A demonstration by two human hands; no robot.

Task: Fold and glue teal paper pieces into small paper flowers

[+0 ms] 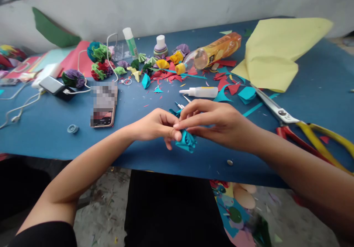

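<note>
Above the front part of the blue table, a turquoise paper flower (187,141) with curled, ruffled petals is held between my two hands. My left hand (158,126) pinches its upper left side with thumb and fingers. From the right, my right hand (218,123) meets it, fingertips closed together on the paper near the left thumb. Parts of the flower are hidden behind the fingers. Just beyond the hands lie a white glue bottle (203,92) with a pointed nozzle and the tip of a pen-like tool (179,105).
Yellow-and-red-handled scissors (287,117) lie right, below yellow paper (276,51). Behind are an orange bottle (218,51), a glue stick (129,42), finished paper flowers (99,52) and red scraps (166,76). Left are a phone (103,105), a power bank (54,84) and a small cap (72,129).
</note>
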